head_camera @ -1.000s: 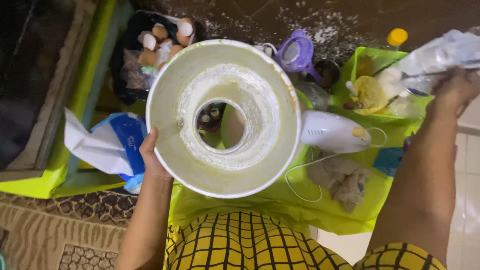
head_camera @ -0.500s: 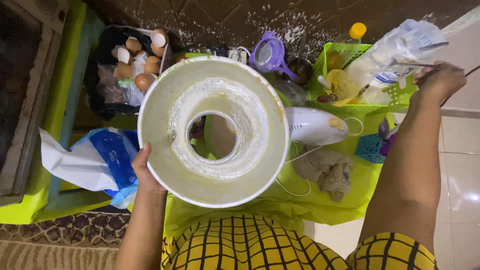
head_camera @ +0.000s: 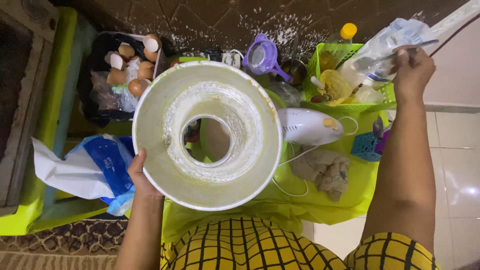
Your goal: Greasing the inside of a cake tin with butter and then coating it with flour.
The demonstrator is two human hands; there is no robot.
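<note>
My left hand (head_camera: 141,174) grips the lower left rim of a round white ring-shaped cake pan (head_camera: 207,135), held tilted with its greased, floured inside facing me and a hole through the middle. My right hand (head_camera: 412,69) is stretched out to the far right, closed on the handle of a metal spoon (head_camera: 371,60) that rests on a clear plastic bag (head_camera: 389,39) over a green basket (head_camera: 345,80). A white hand mixer (head_camera: 310,127) lies just right of the pan on a green cloth.
Eggshells and eggs (head_camera: 131,65) sit in a dark tray at the back left. A blue and white bag (head_camera: 90,170) lies left of the pan. A purple sieve (head_camera: 262,57), a yellow-capped bottle (head_camera: 345,35) and a crumpled rag (head_camera: 322,169) surround the mixer.
The pan has stayed in my left hand, shifting slightly. My right hand has stayed at the plastic bag over the basket, and the spoon now shows in its grip.
</note>
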